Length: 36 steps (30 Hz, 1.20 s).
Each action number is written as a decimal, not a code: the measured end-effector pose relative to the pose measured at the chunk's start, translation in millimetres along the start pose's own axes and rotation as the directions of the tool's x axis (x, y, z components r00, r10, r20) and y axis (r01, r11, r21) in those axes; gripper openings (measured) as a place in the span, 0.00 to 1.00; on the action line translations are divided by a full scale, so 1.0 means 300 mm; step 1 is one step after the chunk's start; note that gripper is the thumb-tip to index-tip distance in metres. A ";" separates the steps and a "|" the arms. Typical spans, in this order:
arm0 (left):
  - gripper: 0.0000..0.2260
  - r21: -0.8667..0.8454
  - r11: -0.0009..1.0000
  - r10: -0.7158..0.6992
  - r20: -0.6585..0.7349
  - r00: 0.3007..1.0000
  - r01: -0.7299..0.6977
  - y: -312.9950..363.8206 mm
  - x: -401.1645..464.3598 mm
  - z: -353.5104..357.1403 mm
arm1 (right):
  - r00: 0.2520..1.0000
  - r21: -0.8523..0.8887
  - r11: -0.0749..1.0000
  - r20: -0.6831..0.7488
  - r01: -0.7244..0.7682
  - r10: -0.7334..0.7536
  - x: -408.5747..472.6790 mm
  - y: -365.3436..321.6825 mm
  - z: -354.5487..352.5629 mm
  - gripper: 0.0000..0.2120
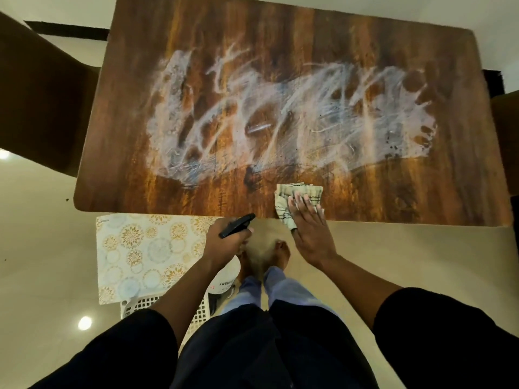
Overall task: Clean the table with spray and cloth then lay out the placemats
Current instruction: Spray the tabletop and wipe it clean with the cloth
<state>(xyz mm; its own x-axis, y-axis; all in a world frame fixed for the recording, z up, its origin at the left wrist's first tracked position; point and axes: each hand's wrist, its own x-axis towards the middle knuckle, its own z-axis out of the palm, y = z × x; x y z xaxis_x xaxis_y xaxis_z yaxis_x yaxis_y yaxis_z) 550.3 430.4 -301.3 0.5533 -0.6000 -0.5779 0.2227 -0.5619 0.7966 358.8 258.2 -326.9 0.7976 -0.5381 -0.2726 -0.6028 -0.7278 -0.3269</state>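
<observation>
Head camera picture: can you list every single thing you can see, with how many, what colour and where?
table: one, brown wood grain, fills the upper picture
smears: one broad white patch, across the table's middle
cloth: one, pale with dark stripes, near table edge
spray bottle: one, black nozzle, just below the table edge
placemat: at least one, white with gold and blue circles, lower left
basket: one, white lattice, under the placemat
left hand: grips the spray bottle
right hand: presses flat on the cloth
legs: two, light blue trousers, bottom centre
</observation>
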 end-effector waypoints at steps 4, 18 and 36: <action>0.11 0.015 1.000 -0.003 0.038 0.999 0.002 0.030 0.020 0.048 | 0.975 0.004 0.975 -0.023 -0.221 0.222 -0.034 0.137 -0.043 0.34; 0.10 -0.009 1.000 0.027 -0.080 0.996 -0.028 0.011 -0.019 -0.041 | 0.971 0.042 0.971 -0.001 -0.237 0.237 0.153 -0.194 -0.004 0.35; 0.03 -0.085 0.994 0.046 -0.190 0.981 -0.063 0.043 -0.012 -0.101 | 0.992 0.040 0.995 0.077 0.096 -0.099 0.224 -0.285 0.028 0.37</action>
<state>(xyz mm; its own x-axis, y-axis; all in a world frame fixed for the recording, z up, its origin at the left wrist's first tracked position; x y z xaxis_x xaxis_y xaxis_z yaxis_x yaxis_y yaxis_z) 575.5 442.7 -283.5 0.7054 -0.5057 -0.4967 0.2550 -0.4728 0.8435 463.6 287.7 -324.8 0.8492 -0.4293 -0.3074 -0.5238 -0.7584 -0.3878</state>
